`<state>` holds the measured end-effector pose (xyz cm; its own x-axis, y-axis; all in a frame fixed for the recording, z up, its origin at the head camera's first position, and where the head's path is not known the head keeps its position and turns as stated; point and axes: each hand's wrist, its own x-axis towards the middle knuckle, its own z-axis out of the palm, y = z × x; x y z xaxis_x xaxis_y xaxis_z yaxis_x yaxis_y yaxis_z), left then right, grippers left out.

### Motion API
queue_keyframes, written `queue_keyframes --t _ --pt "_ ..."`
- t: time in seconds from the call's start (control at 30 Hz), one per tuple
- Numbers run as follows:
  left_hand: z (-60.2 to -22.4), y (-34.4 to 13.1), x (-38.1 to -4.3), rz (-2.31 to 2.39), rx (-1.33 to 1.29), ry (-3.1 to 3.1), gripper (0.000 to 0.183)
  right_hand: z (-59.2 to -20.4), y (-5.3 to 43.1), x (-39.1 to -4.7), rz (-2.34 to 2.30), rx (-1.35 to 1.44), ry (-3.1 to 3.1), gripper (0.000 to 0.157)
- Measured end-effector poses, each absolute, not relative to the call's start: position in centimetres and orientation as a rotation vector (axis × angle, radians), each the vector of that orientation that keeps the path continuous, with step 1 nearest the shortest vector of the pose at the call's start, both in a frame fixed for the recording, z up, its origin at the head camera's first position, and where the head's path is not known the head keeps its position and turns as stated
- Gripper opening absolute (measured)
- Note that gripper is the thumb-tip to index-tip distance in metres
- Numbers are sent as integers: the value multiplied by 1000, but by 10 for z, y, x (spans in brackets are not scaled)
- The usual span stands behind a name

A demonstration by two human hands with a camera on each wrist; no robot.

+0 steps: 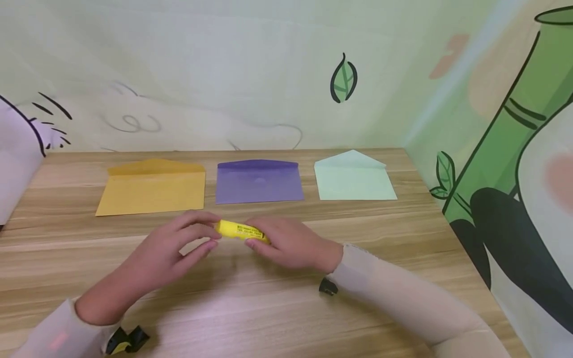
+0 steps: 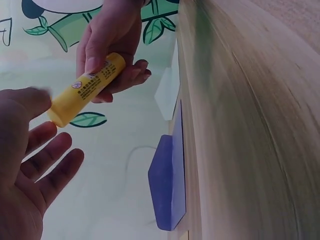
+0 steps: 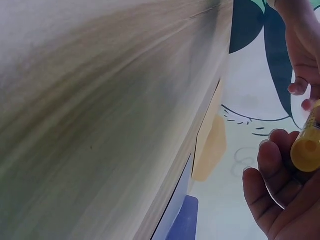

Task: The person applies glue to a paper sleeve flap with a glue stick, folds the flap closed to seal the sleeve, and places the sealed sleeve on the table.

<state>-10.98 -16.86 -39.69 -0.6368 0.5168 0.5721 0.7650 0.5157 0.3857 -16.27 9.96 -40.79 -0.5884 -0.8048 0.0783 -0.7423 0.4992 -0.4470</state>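
Observation:
A yellow glue stick [image 1: 237,229] with dark printing lies nearly level over the table, held by my right hand [image 1: 293,243]. In the right wrist view, the right fingers curl round its near part, and the round end of the glue stick [image 3: 306,152] faces the camera. My left hand [image 1: 179,246] is at the opposite end, fingertips right at the tip of the stick. The left wrist view has the left thumb blurred on one side of that tip and the index fingertip on the other. The remaining left fingers [image 2: 62,172] are spread loosely.
Three envelopes with raised flaps lie in a row along the back of the wooden table [image 1: 250,308]: orange-yellow envelope [image 1: 154,191], purple envelope [image 1: 259,186] and pale mint envelope [image 1: 355,181]. A printed cloth wall [image 1: 224,69] rises behind and at the sides.

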Motion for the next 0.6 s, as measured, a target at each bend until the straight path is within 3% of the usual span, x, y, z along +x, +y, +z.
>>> queue_keyframes --t 0.07,0.17,0.37,0.6 --pt "-397 -170 -109 -940 -1031 -2404 11 -407 100 -163 -664 -1330 2600 42" --pt "-396 -171 -108 -1075 -957 -2499 28 -407 100 -163 -656 -1317 2612 41" --pt "-394 -171 -108 -1367 -767 -2724 25 -406 100 -163 -644 -1334 2616 39" --pt "-392 -168 -111 -1272 -639 -2830 18 -406 99 -163 -674 -1369 2612 36"
